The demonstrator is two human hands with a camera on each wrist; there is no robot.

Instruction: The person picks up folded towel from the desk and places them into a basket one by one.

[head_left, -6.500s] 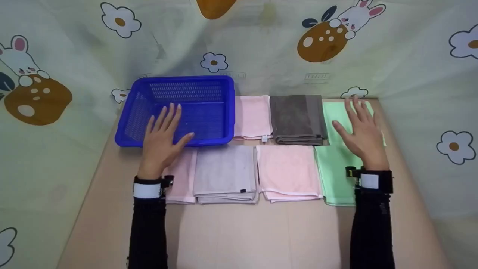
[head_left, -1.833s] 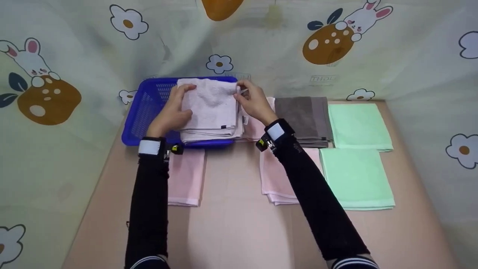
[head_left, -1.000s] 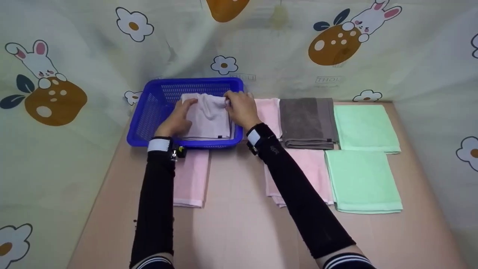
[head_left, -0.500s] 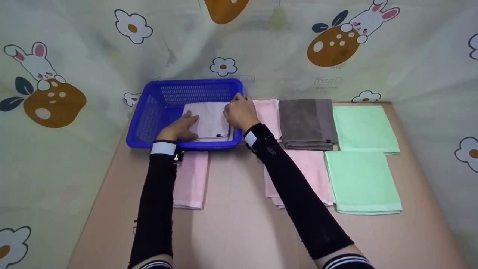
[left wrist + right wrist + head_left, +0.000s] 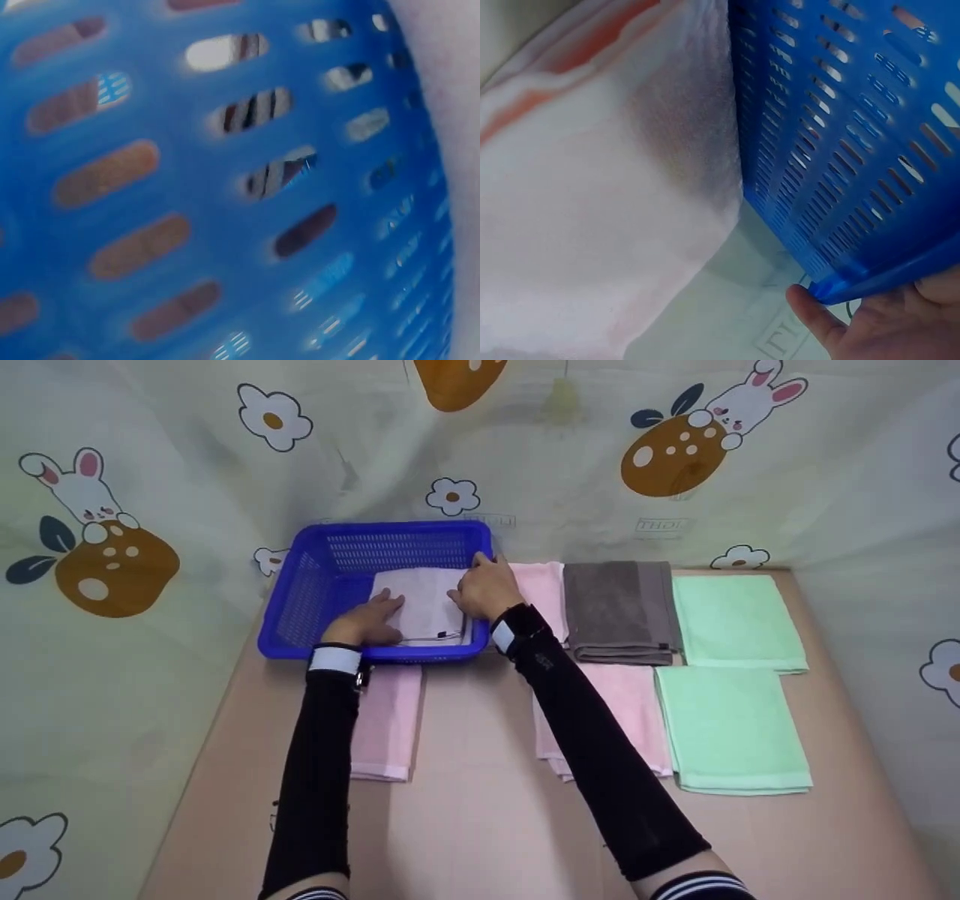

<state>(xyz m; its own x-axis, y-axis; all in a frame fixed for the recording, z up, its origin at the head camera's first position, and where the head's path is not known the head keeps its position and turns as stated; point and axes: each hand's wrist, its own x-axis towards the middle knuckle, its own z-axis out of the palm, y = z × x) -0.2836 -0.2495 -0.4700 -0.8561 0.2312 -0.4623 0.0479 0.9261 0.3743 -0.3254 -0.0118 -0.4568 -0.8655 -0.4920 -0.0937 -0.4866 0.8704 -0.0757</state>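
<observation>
A folded pale lilac-grey towel (image 5: 427, 589) with a small dark tag lies in the right part of the blue plastic basket (image 5: 375, 653). My left hand (image 5: 367, 622) reaches over the basket's front rim and rests on the towel's left side, fingers spread. At the right rim is my right hand (image 5: 491, 589), its thumb beside the towel's right edge. In the right wrist view, one finger (image 5: 816, 319) extends outside the rim; the other fingers of that hand (image 5: 900, 322) are mostly hidden. The left wrist view shows only the slotted basket wall (image 5: 225, 202) close up.
Right of the basket stand a folded pink towel (image 5: 541, 592), a dark grey towel (image 5: 607, 611) and a green towel (image 5: 739, 619). In front lie pink towels (image 5: 386, 724) (image 5: 622, 705) and another green towel (image 5: 731, 727). A patterned sheet (image 5: 525, 450) hangs behind the table (image 5: 465, 810).
Both hands carried the lilac-grey towel from the front row into the basket and lowered it. It now lies flatter; the left hand shifted onto it and the right hand's pinch on its edge loosened.
</observation>
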